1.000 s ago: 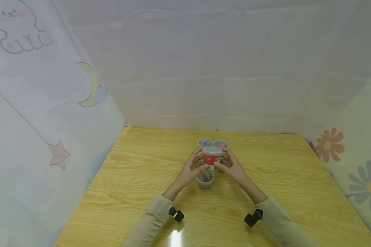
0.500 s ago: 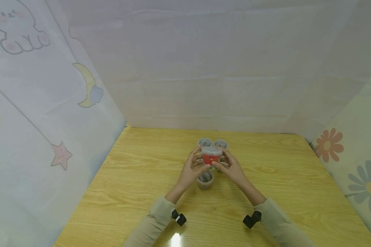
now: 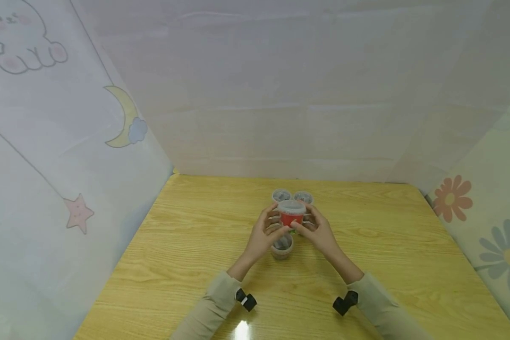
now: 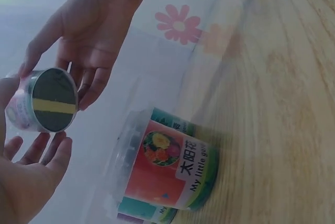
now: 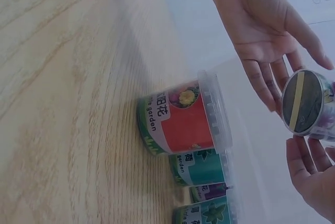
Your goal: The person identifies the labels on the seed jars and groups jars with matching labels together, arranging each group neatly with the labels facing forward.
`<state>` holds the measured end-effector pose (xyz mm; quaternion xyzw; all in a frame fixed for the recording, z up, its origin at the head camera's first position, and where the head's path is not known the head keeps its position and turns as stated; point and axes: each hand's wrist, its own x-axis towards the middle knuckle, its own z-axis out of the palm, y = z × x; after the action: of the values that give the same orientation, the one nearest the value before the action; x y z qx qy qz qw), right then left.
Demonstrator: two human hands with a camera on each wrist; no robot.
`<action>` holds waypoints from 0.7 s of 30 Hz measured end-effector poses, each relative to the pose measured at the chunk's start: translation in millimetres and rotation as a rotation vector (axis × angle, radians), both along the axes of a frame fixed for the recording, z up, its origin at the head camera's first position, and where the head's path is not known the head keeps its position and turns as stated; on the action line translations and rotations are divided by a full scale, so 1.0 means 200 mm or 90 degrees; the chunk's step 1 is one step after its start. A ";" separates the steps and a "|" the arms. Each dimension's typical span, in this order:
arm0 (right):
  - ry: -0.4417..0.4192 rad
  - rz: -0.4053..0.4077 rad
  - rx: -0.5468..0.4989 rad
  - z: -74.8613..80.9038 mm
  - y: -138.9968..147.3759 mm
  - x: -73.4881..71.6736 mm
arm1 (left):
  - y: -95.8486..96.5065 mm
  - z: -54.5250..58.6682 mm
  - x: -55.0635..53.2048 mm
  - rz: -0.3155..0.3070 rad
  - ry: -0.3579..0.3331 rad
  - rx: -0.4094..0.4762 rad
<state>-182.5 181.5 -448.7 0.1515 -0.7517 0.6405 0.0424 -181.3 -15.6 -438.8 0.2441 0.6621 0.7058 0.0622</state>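
A small plastic tub [image 3: 292,218] with a clear lid and red label is held above the table, over the other tubs. My left hand [image 3: 261,236] grips its left side between thumb and fingers. On the opposite side my right hand [image 3: 321,231] grips it, with the thumb at the front near the base. From below, the left wrist view shows the tub's dark bottom [image 4: 54,100] crossed by a yellow strip. Just under the hands in the head view stands another tub [image 3: 282,248], whose red label [image 5: 183,119] carries a flower picture in the right wrist view.
Two lidded tubs stand farther back, a left one [image 3: 282,194] and a right one [image 3: 303,197]. Teal-labelled [image 5: 201,167] and purple-labelled [image 5: 207,192] tubs line up behind the red one. The wooden table [image 3: 187,236] meets pale printed sheets [image 3: 246,137] at its back and sides.
The held tub has turned and tilted slightly between the hands, so less of the picture on its label shows now. Both hands stay almost in place. The standing tubs have not moved.
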 end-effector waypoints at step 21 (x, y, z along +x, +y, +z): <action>0.027 0.043 0.003 0.00 0.00 0.01 | -0.02 0.02 -0.01 -0.011 -0.084 -0.047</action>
<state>-179.9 180.5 -447.9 0.1904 -0.7465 0.6366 0.0362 -183.8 -19.8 -434.3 0.2004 0.6800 0.6949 0.1203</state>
